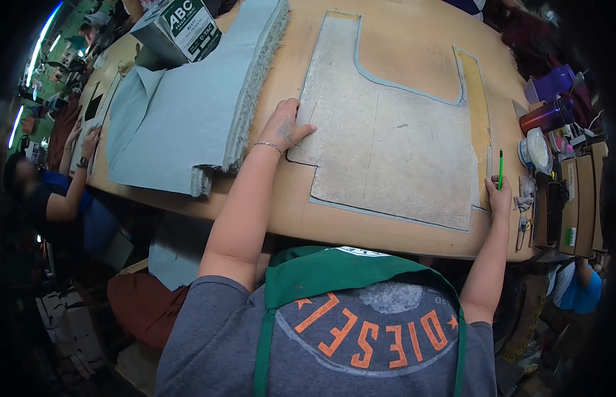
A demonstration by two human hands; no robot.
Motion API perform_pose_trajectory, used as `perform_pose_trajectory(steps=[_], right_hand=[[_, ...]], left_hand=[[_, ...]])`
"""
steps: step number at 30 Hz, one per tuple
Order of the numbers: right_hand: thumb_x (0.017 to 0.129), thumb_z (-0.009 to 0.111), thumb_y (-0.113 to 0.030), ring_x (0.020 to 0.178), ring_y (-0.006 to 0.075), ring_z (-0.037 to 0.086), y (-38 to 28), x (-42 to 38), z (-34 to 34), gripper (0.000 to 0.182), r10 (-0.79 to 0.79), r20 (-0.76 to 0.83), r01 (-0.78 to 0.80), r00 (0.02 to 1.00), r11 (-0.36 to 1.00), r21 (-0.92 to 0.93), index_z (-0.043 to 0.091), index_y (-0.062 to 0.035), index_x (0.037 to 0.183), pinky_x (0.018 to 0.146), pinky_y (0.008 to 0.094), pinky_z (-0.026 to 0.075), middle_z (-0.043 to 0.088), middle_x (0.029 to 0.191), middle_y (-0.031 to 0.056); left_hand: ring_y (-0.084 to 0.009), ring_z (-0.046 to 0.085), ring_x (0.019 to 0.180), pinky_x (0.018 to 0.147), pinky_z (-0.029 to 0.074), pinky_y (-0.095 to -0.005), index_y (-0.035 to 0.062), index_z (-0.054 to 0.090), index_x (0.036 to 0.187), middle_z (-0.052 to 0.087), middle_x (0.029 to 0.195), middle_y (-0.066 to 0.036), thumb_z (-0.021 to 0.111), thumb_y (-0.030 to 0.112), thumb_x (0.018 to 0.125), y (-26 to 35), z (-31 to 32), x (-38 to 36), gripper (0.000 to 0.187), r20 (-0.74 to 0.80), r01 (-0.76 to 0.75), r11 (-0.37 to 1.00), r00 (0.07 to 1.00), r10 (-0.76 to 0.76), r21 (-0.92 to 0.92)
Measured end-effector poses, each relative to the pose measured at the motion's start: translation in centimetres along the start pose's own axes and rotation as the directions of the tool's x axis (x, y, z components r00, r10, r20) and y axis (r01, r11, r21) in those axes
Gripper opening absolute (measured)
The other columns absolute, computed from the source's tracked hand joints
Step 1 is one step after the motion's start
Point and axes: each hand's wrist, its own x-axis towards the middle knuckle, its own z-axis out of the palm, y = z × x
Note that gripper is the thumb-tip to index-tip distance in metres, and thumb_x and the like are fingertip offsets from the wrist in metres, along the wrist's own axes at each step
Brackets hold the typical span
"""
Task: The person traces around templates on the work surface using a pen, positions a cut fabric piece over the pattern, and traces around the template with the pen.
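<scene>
A large, worn grey pattern template point(394, 139) lies flat on the table over light blue fabric point(414, 90), which shows as a thin border with a dark line along it. A yellowish strip point(476, 99) runs down the template's right side. My left hand point(286, 127) rests at the left edge, thumb stretched onto the template and fingers pointing away from me along the edge. At the lower right corner, my right hand point(499, 198) is closed round a green pencil point(500, 165), which stands upright with its dark end up.
A thick stack of light blue fabric point(189, 99) lies left, with an ABC-labelled tin point(182, 30) on it. Along the right edge are a purple tumbler point(546, 115), a tape roll point(538, 147), scissors point(521, 231) and cardboard boxes point(578, 205). Another person point(73, 192) works at far left.
</scene>
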Motion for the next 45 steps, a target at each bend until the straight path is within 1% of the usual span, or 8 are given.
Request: perform_pose_trajectory(steps=[14, 20, 24, 27, 30, 33, 40, 45], right_hand=[[0.074, 0.067, -0.016, 0.062, 0.0129, 0.051, -0.6, -0.3, -0.1, 0.023, 0.026, -0.014, -0.027, 1.0, 0.999, -0.034, 0.056, 0.0005, 0.085, 0.058, 0.0276, 0.043, 0.055, 0.068, 0.0052], [0.069, 0.07, -0.019, 0.063, 0.0158, 0.053, 1.4, 0.4, 0.5, 0.029, -0.042, -0.044, 0.042, 0.998, 0.999, 0.008, 0.055, 0.001, 0.084, 0.059, 0.0284, 0.044, 0.057, 0.07, 0.0079], [0.071, 0.07, -0.021, 0.063, 0.0116, 0.05, -1.7, -1.0, 0.1, 0.028, -0.008, -0.137, -0.004, 0.99, 0.996, -0.092, 0.057, -0.0012, 0.086, 0.057, 0.0259, 0.041, 0.054, 0.07, 0.003], [0.075, 0.066, -0.025, 0.06, 0.0174, 0.052, -2.3, -2.4, -0.1, 0.026, 0.175, -0.318, -0.089, 0.932, 0.96, 0.265, 0.056, -0.002, 0.083, 0.055, 0.0301, 0.042, 0.056, 0.07, 0.0055], [0.083, 0.058, -0.031, 0.055, 0.0164, 0.048, -3.5, -4.8, -1.2, 0.025, 0.523, -0.156, 0.02, 0.838, 0.255, 0.967, 0.055, -0.0058, 0.08, 0.05, 0.0296, 0.038, 0.052, 0.067, 0.0012], [0.087, 0.05, -0.038, 0.052, 0.014, 0.044, -5.8, -8.3, -1.9, 0.031, 0.605, -0.002, 0.07, 0.796, -0.088, 0.994, 0.054, -0.0083, 0.079, 0.047, 0.0261, 0.034, 0.048, 0.065, -0.0007], [0.089, 0.048, -0.031, 0.06, 0.009, 0.055, -12.7, -16.5, 4.9, 0.025, 0.106, 0.43, -0.441, 0.896, 0.312, 0.842, 0.052, -0.0074, 0.083, 0.053, 0.0209, 0.043, 0.054, 0.071, 0.0012], [0.085, 0.056, -0.011, 0.073, 0.0113, 0.059, -19.8, -17.7, 12.0, 0.009, -0.297, 0.515, -0.269, 0.804, 0.59, 0.761, 0.049, -0.0057, 0.087, 0.062, 0.0217, 0.046, 0.058, 0.081, 0.0045]], left_hand=[[-0.0347, 0.041, 0.107, 0.091, 0.036, -0.0389, 0.0033, 0.046, 0.118, 0.042, 0.115, -0.017, 0.071, 0.027, 0.067, 0.5, 0.5, -1.1, 0.062, -0.038, 0.032, 0.994, 0.999, -0.028, 0.106], [-0.0299, 0.041, 0.109, 0.088, 0.038, -0.0425, 0.0126, 0.052, 0.115, 0.044, 0.12, -0.01, 0.058, 0.014, 0.076, 0.0, 3.8, -3.3, 0.039, -0.239, -0.181, 0.897, 0.925, 0.294, 0.403], [-0.0297, 0.042, 0.109, 0.088, 0.038, -0.0411, 0.0113, 0.056, 0.108, 0.046, 0.118, -0.01, 0.055, 0.01, 0.077, 0.9, 3.1, -3.7, 0.031, -0.319, -0.248, 0.892, 0.869, 0.377, 0.378], [-0.0307, 0.042, 0.109, 0.089, 0.037, -0.0408, 0.0088, 0.058, 0.105, 0.048, 0.116, -0.012, 0.056, 0.01, 0.078, 0.8, 2.7, -4.1, 0.027, -0.321, -0.385, 0.842, 0.799, 0.509, 0.377], [-0.0328, 0.042, 0.11, 0.09, 0.037, -0.041, 0.0062, 0.058, 0.103, 0.049, 0.115, -0.013, 0.058, 0.012, 0.078, 1.3, 2.4, -5.3, 0.026, -0.251, -0.448, 0.843, 0.815, 0.522, 0.297], [-0.0344, 0.041, 0.111, 0.092, 0.036, -0.0413, 0.0053, 0.058, 0.102, 0.048, 0.115, -0.014, 0.058, 0.013, 0.078, 1.6, 2.3, -6.2, 0.025, -0.18, -0.493, 0.84, 0.827, 0.533, 0.226], [-0.0369, 0.039, 0.113, 0.095, 0.033, -0.043, 0.0088, 0.055, 0.107, 0.047, 0.117, -0.015, 0.063, 0.021, 0.075, 1.5, 2.5, -6.7, 0.036, -0.05, -0.493, 0.846, 0.858, 0.512, 0.201], [-0.0361, 0.03, 0.124, 0.096, 0.027, -0.0556, 0.0158, 0.041, 0.125, 0.032, 0.133, -0.015, 0.066, 0.037, 0.07, 2.4, 0.7, -6.4, 0.065, 0.18, -0.337, 0.894, 0.939, 0.294, 0.294]])
